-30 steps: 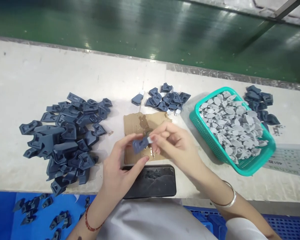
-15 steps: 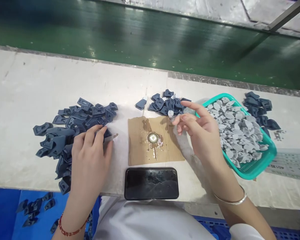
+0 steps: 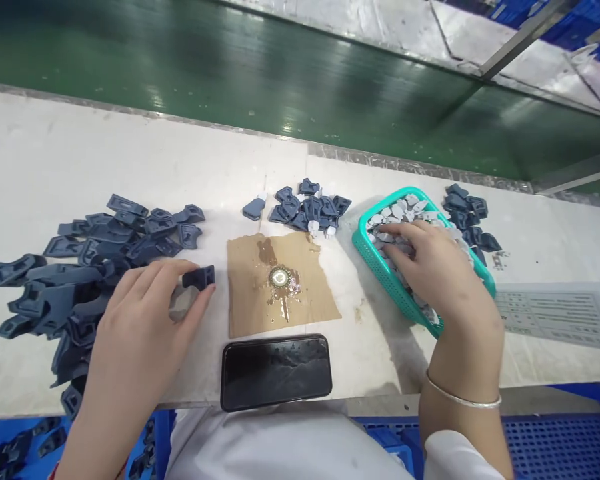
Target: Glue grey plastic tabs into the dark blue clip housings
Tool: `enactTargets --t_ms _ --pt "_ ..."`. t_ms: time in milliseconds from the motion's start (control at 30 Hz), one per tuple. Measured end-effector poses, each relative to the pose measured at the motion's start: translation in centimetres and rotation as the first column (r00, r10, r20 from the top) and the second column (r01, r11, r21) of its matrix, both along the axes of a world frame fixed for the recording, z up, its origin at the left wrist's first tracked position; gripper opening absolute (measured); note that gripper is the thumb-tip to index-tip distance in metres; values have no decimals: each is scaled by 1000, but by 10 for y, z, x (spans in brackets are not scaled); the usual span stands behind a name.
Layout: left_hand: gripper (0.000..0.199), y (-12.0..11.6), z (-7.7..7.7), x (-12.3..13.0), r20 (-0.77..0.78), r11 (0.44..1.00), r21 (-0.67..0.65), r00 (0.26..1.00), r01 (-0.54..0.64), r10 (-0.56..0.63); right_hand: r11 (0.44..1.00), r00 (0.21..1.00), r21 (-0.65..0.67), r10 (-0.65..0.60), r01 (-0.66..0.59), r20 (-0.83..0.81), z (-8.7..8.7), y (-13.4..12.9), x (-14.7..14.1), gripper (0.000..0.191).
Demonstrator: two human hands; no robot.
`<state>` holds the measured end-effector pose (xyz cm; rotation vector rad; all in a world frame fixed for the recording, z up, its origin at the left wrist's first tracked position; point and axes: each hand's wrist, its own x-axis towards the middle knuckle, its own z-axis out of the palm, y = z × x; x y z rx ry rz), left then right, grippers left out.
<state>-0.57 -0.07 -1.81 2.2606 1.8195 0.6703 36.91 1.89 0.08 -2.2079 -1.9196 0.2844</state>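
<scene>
Between thumb and fingertips, my left hand pinches a dark blue plastic part, just right of a heap of similar dark blue parts. My right hand reaches into a green plastic basket of small light grey plastic pieces. Its fingers are bent down among the pieces; whether they hold one cannot be made out. A brown cardboard sheet lies between my hands, with a small round metal-rimmed object in a wet patch on it.
A black phone lies at the table's front edge. Behind the cardboard is a cluster of blue parts with grey pieces. More blue parts and a printed sheet are right of the basket. A green belt runs along the back.
My left hand has come away from the heap with a dark blue part in its fingers. The right hand has moved from beside the middle cluster into the basket. The camera view has shifted right.
</scene>
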Motion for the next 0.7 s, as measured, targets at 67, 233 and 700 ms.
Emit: enactTargets --t_ms 67,233,700 --pt "29 -5 5 8 114 997 -68 992 -48 56 999 1000 -35 -20 21 15 1 4 -5 31" --pt "32 -16 20 30 588 856 -516 736 23 335 997 998 -46 -53 54 24 3 10 -8 23" --pt "25 -23 -5 50 789 697 -614 311 370 530 928 719 371 242 23 -651 19 -6 -37 21"
